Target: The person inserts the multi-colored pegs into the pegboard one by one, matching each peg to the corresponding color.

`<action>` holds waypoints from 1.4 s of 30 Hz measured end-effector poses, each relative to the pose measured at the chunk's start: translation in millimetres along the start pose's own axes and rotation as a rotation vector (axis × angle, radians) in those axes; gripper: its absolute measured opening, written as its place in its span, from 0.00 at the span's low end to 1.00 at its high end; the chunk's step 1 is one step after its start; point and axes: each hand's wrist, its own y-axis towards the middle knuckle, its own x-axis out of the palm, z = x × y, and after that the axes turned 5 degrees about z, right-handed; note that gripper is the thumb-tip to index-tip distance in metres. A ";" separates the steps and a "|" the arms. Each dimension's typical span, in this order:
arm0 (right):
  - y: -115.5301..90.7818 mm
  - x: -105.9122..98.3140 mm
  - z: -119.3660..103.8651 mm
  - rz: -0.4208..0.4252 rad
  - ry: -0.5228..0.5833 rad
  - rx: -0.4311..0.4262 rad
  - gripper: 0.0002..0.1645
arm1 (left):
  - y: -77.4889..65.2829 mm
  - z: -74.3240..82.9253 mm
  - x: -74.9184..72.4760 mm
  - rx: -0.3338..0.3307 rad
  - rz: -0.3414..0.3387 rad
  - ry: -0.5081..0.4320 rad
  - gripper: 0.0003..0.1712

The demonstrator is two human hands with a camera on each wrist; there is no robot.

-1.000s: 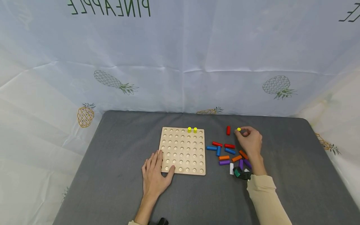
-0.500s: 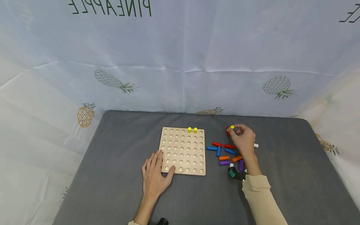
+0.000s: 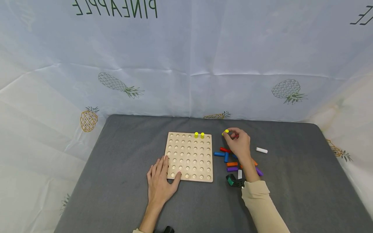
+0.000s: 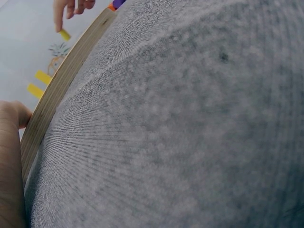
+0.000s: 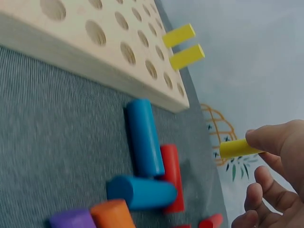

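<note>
A square wooden pegboard with rows of round holes lies on the grey table. Two yellow pegs stand upright in its far row, towards the right corner. My left hand rests at the board's near left corner, its fingers along the left edge and its thumb on the near edge. To the right of the board, raised above the table, my right hand pinches another yellow peg between thumb and index finger. The other fingers of that hand curl loosely beneath.
Loose pegs lie right of the board: blue, red, orange, purple and white. My right forearm covers part of the pile. A pineapple-print cloth hangs behind the table.
My right hand has moved left towards the board, carrying the yellow peg past the far red peg. A white peg on the right has come into view. The left hand has stayed put.
</note>
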 end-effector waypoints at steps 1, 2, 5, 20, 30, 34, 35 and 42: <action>-0.5 1.6 -1.9 -0.007 0.007 0.000 0.15 | -0.1 -0.1 0.0 0.000 0.001 -0.001 0.49; -1.1 2.9 -3.9 -0.015 0.014 0.003 0.15 | -0.1 -0.3 0.1 -0.001 0.001 -0.002 0.49; -2.6 7.2 -9.5 -0.037 0.025 0.005 0.16 | -0.3 -0.6 0.3 0.000 0.002 -0.001 0.49; -9.6 25.1 -26.0 -0.128 0.056 -0.050 0.16 | -0.5 -0.9 2.2 0.014 0.026 -0.008 0.49; -11.9 33.3 -25.8 -0.182 0.074 -0.062 0.16 | -1.1 -1.7 2.5 0.020 0.030 -0.022 0.49; -13.9 35.0 -24.6 -0.190 0.073 -0.074 0.16 | -1.5 -2.3 2.5 0.027 0.035 -0.028 0.49; -14.3 35.5 -24.3 -0.189 0.072 -0.076 0.16 | -1.6 -2.3 2.5 0.028 0.036 -0.028 0.48; -14.9 38.2 -23.0 -0.176 0.067 -0.087 0.15 | -1.4 -2.1 2.2 0.029 0.035 -0.026 0.48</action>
